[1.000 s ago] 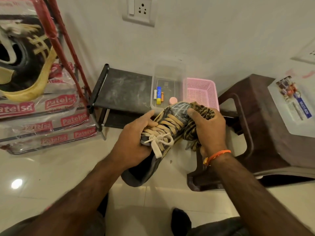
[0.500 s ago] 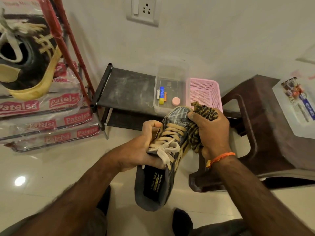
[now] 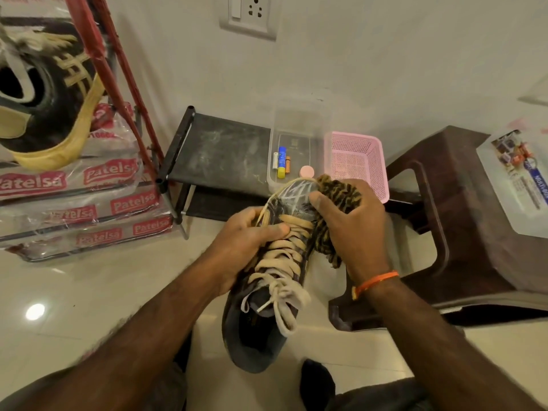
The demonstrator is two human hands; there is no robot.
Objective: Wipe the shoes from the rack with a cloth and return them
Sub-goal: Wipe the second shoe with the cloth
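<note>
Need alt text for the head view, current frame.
Left hand grips a dark shoe with tan laces while the right hand presses a striped cloth against its toe. Behind stand a low black rack and a pink basket.

Warm dim indoor light, floor glare, seemingly warped edges.

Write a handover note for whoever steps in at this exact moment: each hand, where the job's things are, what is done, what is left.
Left hand grips the shoe across its laces, toe pointing away, held above the floor.
Right hand holds the striped cloth bunched against the shoe's toe and right side.
The low black rack stands beyond, by the wall; its top shelf has bare space left of the clear box.
Done: shoe off the rack, wiping under way.
Left: finish wiping, put the shoe back. A second shoe sits upper left; I cannot tell whether it has been wiped.
</note>
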